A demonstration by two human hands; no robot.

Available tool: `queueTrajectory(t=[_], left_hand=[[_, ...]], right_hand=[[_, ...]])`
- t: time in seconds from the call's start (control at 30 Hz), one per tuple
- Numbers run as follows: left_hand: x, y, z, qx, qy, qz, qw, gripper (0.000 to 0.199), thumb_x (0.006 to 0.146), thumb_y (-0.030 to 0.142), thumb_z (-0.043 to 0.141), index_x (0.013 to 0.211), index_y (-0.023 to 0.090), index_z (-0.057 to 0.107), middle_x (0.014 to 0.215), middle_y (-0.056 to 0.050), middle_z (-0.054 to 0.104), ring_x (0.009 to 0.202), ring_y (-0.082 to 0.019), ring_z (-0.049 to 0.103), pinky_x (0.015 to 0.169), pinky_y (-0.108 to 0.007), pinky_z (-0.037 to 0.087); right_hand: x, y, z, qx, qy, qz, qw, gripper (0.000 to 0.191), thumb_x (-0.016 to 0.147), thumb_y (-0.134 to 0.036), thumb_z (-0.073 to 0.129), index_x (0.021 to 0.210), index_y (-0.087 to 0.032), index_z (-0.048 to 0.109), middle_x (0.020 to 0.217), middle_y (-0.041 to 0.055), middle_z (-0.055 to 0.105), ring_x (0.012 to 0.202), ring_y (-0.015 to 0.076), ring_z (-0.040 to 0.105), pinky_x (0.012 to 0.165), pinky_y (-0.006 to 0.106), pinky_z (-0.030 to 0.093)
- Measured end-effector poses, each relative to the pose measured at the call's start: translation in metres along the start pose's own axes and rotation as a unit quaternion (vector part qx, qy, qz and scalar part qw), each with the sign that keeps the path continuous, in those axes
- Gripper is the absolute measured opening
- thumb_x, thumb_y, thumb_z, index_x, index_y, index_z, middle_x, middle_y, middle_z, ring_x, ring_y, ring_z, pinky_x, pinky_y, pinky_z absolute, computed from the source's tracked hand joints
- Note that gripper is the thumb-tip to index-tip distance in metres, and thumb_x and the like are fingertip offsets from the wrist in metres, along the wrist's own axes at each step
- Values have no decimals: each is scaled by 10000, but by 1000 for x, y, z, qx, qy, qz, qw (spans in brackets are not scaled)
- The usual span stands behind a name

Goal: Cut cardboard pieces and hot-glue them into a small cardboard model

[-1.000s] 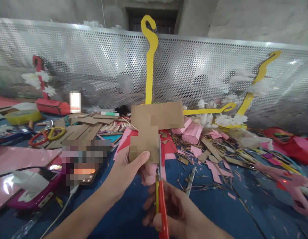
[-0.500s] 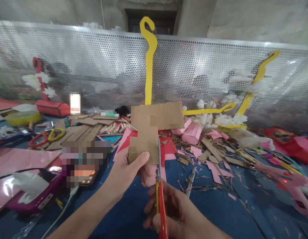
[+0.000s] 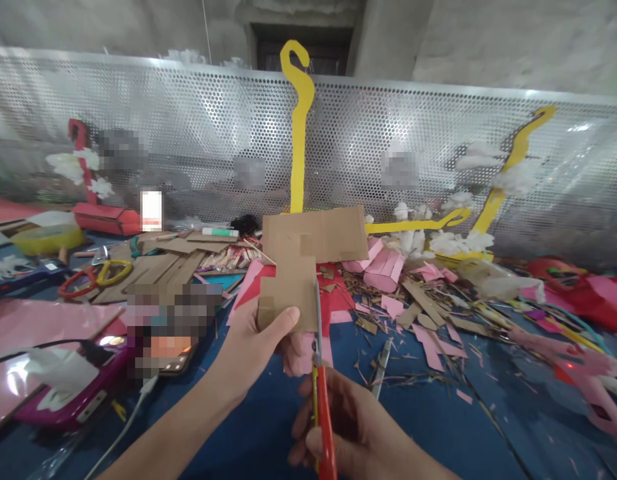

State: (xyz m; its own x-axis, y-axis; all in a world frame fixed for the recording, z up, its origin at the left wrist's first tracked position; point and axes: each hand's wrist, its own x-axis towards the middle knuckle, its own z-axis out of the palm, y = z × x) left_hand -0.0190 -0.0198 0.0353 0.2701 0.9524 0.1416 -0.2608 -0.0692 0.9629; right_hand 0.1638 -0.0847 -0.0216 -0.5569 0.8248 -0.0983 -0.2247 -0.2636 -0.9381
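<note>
My left hand (image 3: 276,333) pinches a brown cardboard piece (image 3: 293,283) by its lower left part, thumb on top and fingers beneath. In my right hand (image 3: 348,413) is a pair of scissors (image 3: 324,407) with red and yellow handles, blades pointing away from me. The blades stand along the right edge of the cardboard; whether they bite into it I cannot tell. Behind it, a wider cardboard strip (image 3: 338,233) appears at the foot of an upright yellow hook-shaped piece (image 3: 299,133). The join between the cardboard parts is unclear.
Pink and brown scraps (image 3: 428,307) litter the blue table (image 3: 253,427). A craft knife (image 3: 382,367) lies right of my hands, and a pink glue gun (image 3: 573,367) farther right. At left are other scissors (image 3: 113,272) and a purple device (image 3: 73,387). A perforated metal panel (image 3: 198,140) stands behind.
Hardly anything differs. The view has tilted very slightly, so the scene sits a little lower; both hands keep their hold on the cardboard and scissors.
</note>
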Motion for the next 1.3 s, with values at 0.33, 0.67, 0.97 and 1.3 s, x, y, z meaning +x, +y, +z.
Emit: queueTrajectory(t=[0.33, 0.67, 0.97, 1.3], left_hand=[[6, 3, -9, 48, 34, -15, 998, 332, 919, 434, 701, 773, 139, 666, 636, -32, 724, 490, -122, 650, 452, -198, 470], [1, -5, -3, 39, -65, -25, 997, 373, 908, 456, 722, 798, 99, 718, 661, -92, 755, 586, -182, 723, 578, -272, 584], [0, -4, -5, -72, -69, -98, 990, 300, 882, 390, 750, 797, 102, 742, 644, -59, 739, 520, -124, 680, 548, -211, 543], [-1, -6, -5, -25, -90, -95, 991, 326, 900, 401, 723, 789, 95, 747, 689, -94, 754, 578, -152, 709, 550, -219, 550]], right_hand=[[7, -1, 0, -60, 43, -14, 997, 513, 801, -501, 864, 1075, -200, 553, 1018, 37, 668, 872, 169, 701, 756, 292, 552], [8, -6, -17, -56, 89, -36, 994, 674, 623, -456, 967, 1178, -253, 644, 1141, 45, 655, 931, 198, 652, 857, 361, 573], [-5, -28, -14, 3, -38, -35, 999, 610, 885, -451, 815, 1412, -259, 573, 1441, 108, 599, 1319, 277, 602, 1147, 433, 435], [-6, -24, -15, 5, -49, -25, 998, 490, 888, -359, 837, 1302, -208, 623, 1247, 87, 671, 1078, 200, 728, 879, 277, 560]])
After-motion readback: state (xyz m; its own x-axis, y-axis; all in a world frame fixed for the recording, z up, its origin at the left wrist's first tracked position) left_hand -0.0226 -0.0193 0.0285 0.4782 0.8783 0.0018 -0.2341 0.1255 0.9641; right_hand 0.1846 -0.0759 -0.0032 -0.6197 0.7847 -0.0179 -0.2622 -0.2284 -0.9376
